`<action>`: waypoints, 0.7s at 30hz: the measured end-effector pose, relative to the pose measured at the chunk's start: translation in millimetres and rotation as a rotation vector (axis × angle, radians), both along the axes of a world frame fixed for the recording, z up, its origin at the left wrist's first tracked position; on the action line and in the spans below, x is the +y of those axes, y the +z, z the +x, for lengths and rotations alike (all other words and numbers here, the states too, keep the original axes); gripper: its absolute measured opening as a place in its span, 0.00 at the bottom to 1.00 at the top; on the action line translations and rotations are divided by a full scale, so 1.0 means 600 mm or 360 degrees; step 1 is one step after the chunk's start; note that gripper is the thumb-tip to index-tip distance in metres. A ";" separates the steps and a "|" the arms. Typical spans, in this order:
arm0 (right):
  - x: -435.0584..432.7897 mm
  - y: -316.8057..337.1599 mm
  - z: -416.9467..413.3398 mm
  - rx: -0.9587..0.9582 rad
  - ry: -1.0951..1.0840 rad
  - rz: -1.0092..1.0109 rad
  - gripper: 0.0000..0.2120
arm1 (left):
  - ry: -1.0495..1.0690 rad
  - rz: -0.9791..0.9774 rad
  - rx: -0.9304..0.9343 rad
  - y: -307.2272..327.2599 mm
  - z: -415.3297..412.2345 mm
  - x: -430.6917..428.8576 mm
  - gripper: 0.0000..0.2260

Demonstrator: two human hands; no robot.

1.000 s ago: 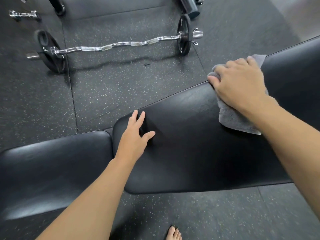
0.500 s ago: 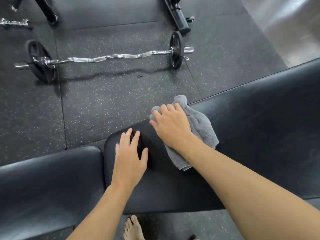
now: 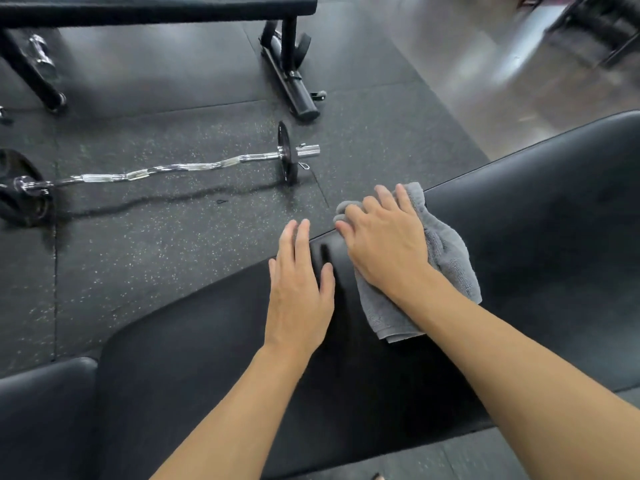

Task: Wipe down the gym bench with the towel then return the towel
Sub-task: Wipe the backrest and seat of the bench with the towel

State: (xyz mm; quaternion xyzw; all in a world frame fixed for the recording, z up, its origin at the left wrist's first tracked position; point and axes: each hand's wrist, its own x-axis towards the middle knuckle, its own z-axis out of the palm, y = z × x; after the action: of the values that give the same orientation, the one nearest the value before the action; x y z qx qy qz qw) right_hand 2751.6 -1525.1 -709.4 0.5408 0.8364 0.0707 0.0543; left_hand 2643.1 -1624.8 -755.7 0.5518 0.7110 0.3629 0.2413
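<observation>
The black padded gym bench [image 3: 540, 237] runs from the lower left to the right edge. A grey towel [image 3: 446, 258] lies on its back pad near the far edge. My right hand [image 3: 384, 244] presses flat on the towel, its fingers curled over the towel's far end at the pad's edge. My left hand [image 3: 298, 289] rests flat on the pad just left of the towel, fingers apart, holding nothing. The seat pad [image 3: 41, 417] sits at the lower left, separated from the back pad by a narrow gap.
A chrome curl bar [image 3: 173, 169] with black plates lies on the speckled rubber floor beyond the bench. Behind it stands another black bench frame [image 3: 291, 64]. A small dumbbell [image 3: 41, 53] lies at the far left. Bare concrete floor spreads at the upper right.
My right hand has slid the towel leftward along the back pad until it is next to my left hand. My left hand stayed on the pad. The view has tilted up.
</observation>
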 end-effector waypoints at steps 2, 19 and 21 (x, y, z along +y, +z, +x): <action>0.031 0.037 0.065 0.0010 -0.0028 0.0083 0.22 | -0.0008 0.0008 0.0048 0.027 0.059 0.030 0.28; 0.170 0.270 0.455 0.0271 -0.0269 0.0018 0.20 | 0.0020 0.0134 0.0276 0.101 0.254 0.162 0.24; 0.149 0.264 0.461 0.0305 -0.0296 0.0119 0.21 | 0.0012 0.0137 0.0274 0.102 0.255 0.160 0.25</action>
State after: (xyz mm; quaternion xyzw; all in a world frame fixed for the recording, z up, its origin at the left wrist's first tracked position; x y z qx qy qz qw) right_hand 3028.2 -1435.7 -551.3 0.6220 0.7807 0.0444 -0.0399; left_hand 2796.1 -1528.8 -694.7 0.5883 0.7149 0.3451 0.1539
